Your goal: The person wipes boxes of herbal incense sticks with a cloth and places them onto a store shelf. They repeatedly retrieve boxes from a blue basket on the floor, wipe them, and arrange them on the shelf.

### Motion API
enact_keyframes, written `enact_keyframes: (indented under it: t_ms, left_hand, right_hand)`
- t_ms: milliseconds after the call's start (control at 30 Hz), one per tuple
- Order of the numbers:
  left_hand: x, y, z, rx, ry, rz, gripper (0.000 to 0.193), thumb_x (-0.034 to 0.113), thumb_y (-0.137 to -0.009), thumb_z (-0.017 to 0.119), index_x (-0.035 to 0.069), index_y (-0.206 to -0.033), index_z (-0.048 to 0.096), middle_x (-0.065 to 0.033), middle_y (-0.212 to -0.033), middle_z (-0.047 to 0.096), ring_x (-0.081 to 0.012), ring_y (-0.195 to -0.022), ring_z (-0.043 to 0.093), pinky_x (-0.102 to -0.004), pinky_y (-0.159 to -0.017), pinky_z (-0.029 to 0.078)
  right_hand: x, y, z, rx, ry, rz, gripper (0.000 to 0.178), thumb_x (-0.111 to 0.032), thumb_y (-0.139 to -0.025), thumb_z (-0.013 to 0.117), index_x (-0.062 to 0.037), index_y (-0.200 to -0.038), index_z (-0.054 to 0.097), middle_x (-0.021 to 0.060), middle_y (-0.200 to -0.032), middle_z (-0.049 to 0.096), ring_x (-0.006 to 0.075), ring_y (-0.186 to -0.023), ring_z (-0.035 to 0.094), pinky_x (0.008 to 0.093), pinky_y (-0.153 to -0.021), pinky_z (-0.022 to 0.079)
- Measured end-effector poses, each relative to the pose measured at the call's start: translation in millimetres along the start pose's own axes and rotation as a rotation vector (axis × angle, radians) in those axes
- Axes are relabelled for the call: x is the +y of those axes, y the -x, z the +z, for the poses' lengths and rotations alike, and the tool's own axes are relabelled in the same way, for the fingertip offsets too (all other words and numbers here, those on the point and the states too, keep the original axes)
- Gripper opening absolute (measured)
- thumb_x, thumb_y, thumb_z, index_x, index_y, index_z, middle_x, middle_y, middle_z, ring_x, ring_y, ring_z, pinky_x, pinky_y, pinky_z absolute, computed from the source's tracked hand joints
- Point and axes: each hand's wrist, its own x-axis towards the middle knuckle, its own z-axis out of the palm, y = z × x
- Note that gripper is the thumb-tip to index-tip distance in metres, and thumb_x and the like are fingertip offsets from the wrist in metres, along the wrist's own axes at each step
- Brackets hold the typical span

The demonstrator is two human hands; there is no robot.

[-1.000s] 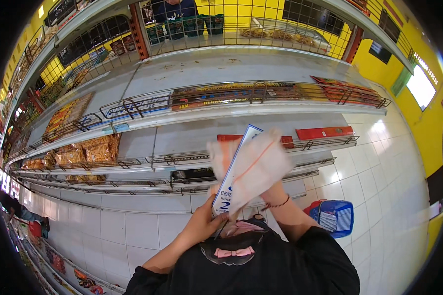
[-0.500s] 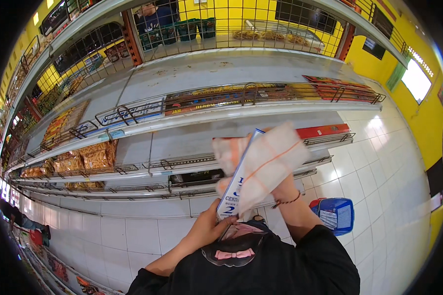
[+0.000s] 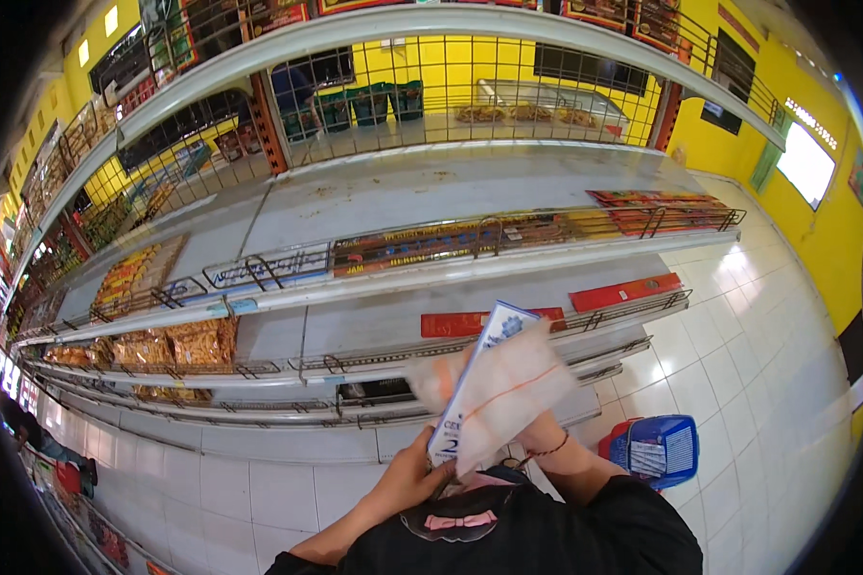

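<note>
Hand, left (image 3: 410, 476): pinching long white-and-blue cardboard box (image 3: 504, 328)
Hand, right (image 3: 544, 434): behind white orange-striped cloth (image 3: 523, 383); grip hidden, cannot tell
Right of hands: blue plastic basket (image 3: 683, 448)

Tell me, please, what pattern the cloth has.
The cloth is whitish with orange stripes, seen best in the head view.

Grey upper shelf (image 3: 518, 172) was strewn with brown crumbs (image 3: 345, 187); along its front were laid yellow-and-red packs (image 3: 134, 275), blue-and-white pack (image 3: 283, 268), long dark boxes (image 3: 408, 254), flat red packs (image 3: 657, 213). On shelf below (image 3: 364, 331), bagged snacks (image 3: 201, 343) were placed left, red boxes (image 3: 626, 290) right. Blue basket (image 3: 679, 448) was set on white tiled floor (image 3: 283, 489).
</note>
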Motion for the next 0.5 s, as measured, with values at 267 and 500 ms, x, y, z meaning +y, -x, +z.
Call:
enact_keyframes:
  t_ms: [267,500]
  left_hand:
    - [-18,2,-13,-0.268,0.190,-0.205,0.047,0.025,-0.084,0.055,0.001,-0.120,0.037,-0.0158,-0.093,0.060,-0.0205,-0.085,0.059,-0.0300,-0.074,0.044]
    - [15,-17,-5,-0.355,0.144,-0.175,0.041,0.018,-0.084,0.055,-0.001,-0.118,0.041,-0.0106,-0.093,0.062,-0.0154,-0.082,0.059,-0.0252,-0.077,0.044]
  right_hand:
    - [-45,-9,-38,0.277,-1.113,0.343,0.038,-0.030,-0.087,0.047,-0.0073,-0.117,0.041,0.0067,-0.112,0.047,0.0162,-0.103,0.047,0.0326,-0.089,0.039]
    - [9,-5,-60,0.306,-0.862,0.216,0.036,-0.025,-0.086,0.049,-0.0066,-0.116,0.041,0.0068,-0.114,0.047,0.0166,-0.105,0.045,0.0322,-0.091,0.037]
